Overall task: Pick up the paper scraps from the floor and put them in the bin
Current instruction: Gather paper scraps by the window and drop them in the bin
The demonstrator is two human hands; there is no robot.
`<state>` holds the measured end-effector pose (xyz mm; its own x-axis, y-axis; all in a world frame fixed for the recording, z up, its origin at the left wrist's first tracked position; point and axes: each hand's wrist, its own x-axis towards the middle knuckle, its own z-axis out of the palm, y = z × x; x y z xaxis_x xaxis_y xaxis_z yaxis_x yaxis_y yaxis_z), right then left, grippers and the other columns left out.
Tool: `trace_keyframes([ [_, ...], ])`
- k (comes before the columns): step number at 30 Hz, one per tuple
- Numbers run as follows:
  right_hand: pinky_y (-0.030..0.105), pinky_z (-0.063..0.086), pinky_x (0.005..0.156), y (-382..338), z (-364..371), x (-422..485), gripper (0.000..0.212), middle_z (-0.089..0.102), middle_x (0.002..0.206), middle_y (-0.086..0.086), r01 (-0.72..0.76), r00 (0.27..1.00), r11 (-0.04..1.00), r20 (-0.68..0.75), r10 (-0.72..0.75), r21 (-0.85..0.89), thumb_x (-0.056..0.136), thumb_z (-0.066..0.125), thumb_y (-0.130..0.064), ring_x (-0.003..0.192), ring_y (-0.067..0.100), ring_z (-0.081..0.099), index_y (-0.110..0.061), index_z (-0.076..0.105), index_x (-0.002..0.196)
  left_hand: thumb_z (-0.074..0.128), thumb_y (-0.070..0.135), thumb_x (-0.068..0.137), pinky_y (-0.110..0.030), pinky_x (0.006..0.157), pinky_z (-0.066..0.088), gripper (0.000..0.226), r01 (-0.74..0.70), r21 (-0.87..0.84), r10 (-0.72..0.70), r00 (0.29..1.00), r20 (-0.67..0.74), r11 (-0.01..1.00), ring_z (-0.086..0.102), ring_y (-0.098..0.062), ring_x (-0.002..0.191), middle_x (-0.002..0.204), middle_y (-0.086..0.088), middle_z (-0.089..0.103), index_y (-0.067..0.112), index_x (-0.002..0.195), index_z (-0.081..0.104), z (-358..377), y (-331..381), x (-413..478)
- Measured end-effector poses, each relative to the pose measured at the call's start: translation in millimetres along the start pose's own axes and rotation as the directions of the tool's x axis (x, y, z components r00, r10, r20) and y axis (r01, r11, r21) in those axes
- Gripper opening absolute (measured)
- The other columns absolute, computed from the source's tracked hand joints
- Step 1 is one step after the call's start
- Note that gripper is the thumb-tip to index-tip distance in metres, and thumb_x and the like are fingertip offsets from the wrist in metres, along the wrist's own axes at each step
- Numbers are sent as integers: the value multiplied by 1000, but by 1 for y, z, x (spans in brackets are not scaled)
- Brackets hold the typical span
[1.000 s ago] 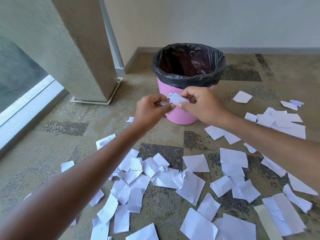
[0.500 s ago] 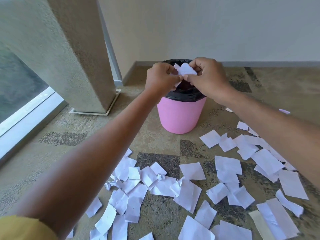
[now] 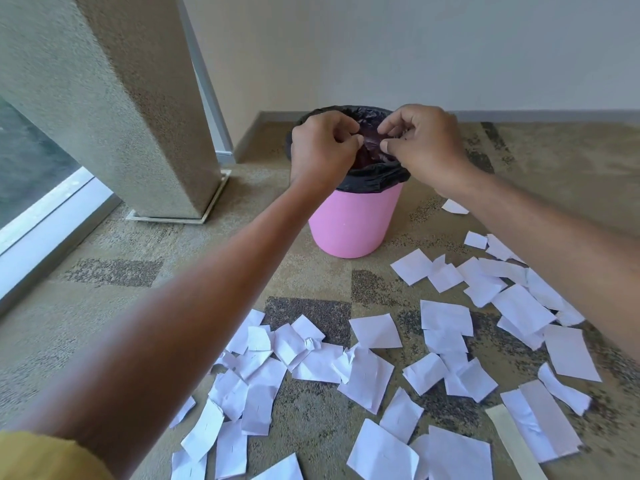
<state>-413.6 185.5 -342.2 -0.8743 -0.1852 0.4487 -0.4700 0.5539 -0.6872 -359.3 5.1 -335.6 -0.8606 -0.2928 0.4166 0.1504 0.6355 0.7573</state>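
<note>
A pink bin (image 3: 353,223) with a black liner (image 3: 375,178) stands on the carpet near the wall. Both my hands hover over its open mouth, a small gap between them. My left hand (image 3: 322,147) has its fingers curled in, and I see no paper in it. My right hand (image 3: 422,147) has thumb and fingers curled together, also with no paper showing. Several white paper scraps (image 3: 375,330) lie scattered on the floor in front of the bin and to its right.
A thick textured pillar (image 3: 121,98) stands left of the bin on a metal base. A glass window with a pale sill (image 3: 45,216) runs along the far left. A beige wall with a grey skirting (image 3: 536,116) is behind the bin.
Both hands rose from in front of the bin to above its mouth with a white scrap pinched between them. The scrap is no longer in view and the hands have parted slightly.
</note>
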Motion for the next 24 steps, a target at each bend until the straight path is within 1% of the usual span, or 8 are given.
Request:
trace_keyframes([
  [5, 31, 56, 73, 32, -2, -24, 7, 71, 83, -6, -1, 977, 1000, -212, 3, 13, 92, 72, -23, 73, 9, 63, -20, 75, 97, 75, 35, 94, -32, 58, 59, 19, -69, -32, 73, 984, 164, 997, 69, -19, 58, 62, 2, 73, 21, 82, 77, 10, -6, -41],
  [8, 37, 55, 74, 63, -3, -40, 7, 69, 82, -2, -92, 965, 996, -248, 85, -17, 95, 70, -25, 72, 12, 61, -19, 71, 95, 75, 33, 97, -26, 58, 59, 21, -67, 25, 54, 934, 353, 997, 65, -8, 50, 61, 5, 73, 19, 82, 76, 27, -25, -67],
  [10, 39, 56, 73, 84, -4, -52, 5, 68, 81, -3, -148, 972, 988, -189, 137, -43, 96, 70, -23, 71, 13, 60, -18, 71, 95, 73, 28, 98, -19, 51, 52, 18, -86, 109, 28, 893, 450, 990, 57, -2, 48, 66, 5, 74, 16, 85, 78, 41, -43, -86],
  [12, 39, 57, 71, 101, -5, -63, 4, 67, 80, -7, -190, 978, 976, -110, 179, -107, 97, 70, -19, 72, 14, 62, -18, 71, 93, 67, 19, 98, -10, 49, 46, 16, -109, 193, -13, 839, 543, 975, 65, -3, 57, 75, 3, 76, 12, 88, 78, 54, -62, -103],
  [14, 37, 58, 70, 117, -5, -72, 7, 68, 78, -11, -240, 971, 954, -50, 235, -181, 96, 70, -17, 73, 15, 66, -19, 73, 90, 70, 18, 96, -17, 63, 58, 10, -106, 250, -80, 770, 634, 963, 75, -10, 75, 84, 4, 78, 15, 90, 78, 65, -81, -119],
  [17, 37, 60, 69, 136, -3, -81, 16, 75, 84, -7, -258, 962, 930, 23, 273, -262, 95, 67, -11, 78, 19, 70, -19, 76, 85, 80, 23, 91, -35, 83, 65, 8, -106, 282, -142, 668, 731, 953, 74, -10, 84, 94, 4, 80, 16, 94, 79, 77, -108, -139],
  [20, 38, 62, 65, 157, -1, -88, 17, 75, 85, -6, -249, 953, 918, 92, 290, -309, 94, 68, -8, 77, 22, 72, -19, 76, 84, 82, 43, 87, -40, 83, 63, 26, -86, 394, -265, 608, 748, 915, 72, -16, 87, 95, 1, 78, 19, 94, 75, 86, -128, -156],
  [24, 35, 59, 63, 183, 3, -98, 18, 70, 76, -10, -216, 925, 908, 223, 308, -359, 93, 72, -8, 72, 14, 68, -21, 76, 82, 77, 76, 76, -31, 78, 54, 59, -149, 507, -361, 537, 762, 849, 68, -20, 90, 95, 1, 75, 22, 100, 74, 97, -143, -169],
])
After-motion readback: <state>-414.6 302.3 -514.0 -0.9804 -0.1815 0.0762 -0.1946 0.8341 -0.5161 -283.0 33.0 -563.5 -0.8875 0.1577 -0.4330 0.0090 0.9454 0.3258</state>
